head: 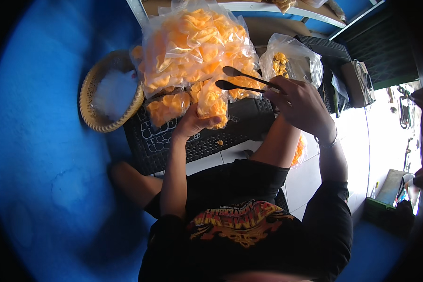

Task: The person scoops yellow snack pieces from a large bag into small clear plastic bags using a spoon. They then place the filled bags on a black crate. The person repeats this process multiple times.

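A small clear plastic bag [212,104] of orange, chip-like snacks is gripped in my left hand [192,122], its thumb across the lower part. My right hand [299,100] holds dark tongs [248,78], their two rounded tips apart and pointing left above the small bag. Directly behind is a large clear bag [197,46] packed with the same orange pieces. Another small filled bag [168,107] lies left of my left hand. Beyond my right hand, an open clear bag [303,58] has some yellow-orange pieces [280,64] in it.
A woven yellow basket [87,105] with clear plastic bags [114,93] stands at left. Everything rests on or near a black woven-pattern table [211,149], where a crumb [220,142] lies near the front edge. Beside my leg is another bag of orange pieces [299,152]. A blue wall [38,141] runs along the left.
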Demonstrator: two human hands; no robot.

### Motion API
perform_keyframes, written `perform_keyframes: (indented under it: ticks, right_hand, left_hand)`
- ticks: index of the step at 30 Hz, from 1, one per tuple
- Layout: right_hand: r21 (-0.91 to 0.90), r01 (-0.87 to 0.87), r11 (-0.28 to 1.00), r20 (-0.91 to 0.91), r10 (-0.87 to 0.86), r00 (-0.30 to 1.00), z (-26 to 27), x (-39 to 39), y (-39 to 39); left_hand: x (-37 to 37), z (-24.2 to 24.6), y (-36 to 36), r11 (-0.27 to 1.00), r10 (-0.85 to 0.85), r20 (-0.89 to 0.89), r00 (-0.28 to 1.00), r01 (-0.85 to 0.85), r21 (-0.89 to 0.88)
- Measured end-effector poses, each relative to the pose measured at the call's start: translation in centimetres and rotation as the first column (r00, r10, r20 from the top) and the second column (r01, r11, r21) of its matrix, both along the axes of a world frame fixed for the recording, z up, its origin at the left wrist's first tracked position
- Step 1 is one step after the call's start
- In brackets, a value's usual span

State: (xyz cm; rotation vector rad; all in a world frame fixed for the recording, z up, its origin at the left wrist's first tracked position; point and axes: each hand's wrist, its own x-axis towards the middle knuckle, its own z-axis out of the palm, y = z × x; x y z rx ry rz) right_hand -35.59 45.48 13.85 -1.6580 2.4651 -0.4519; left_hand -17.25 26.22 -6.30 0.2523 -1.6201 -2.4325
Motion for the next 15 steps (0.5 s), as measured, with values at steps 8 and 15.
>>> perform_keyframes:
  ticks: [8, 15]
  right_hand:
    - [-0.002, -0.003, 1.000, -0.027, 0.003, 1.000, -7.2, 2.0, 4.7]
    - [0.122, -0.134, 0.983, 0.134, 0.118, 0.984, -13.1, 6.1, 7.3]
  left_hand:
    - [3.7, -2.1, -0.7, 0.979, 0.204, 0.071, 0.976, -0.205, -0.002]
    - [5.1, -3.1, -0.4, 0.962, 0.274, 0.060, 0.960, -0.273, -0.031]
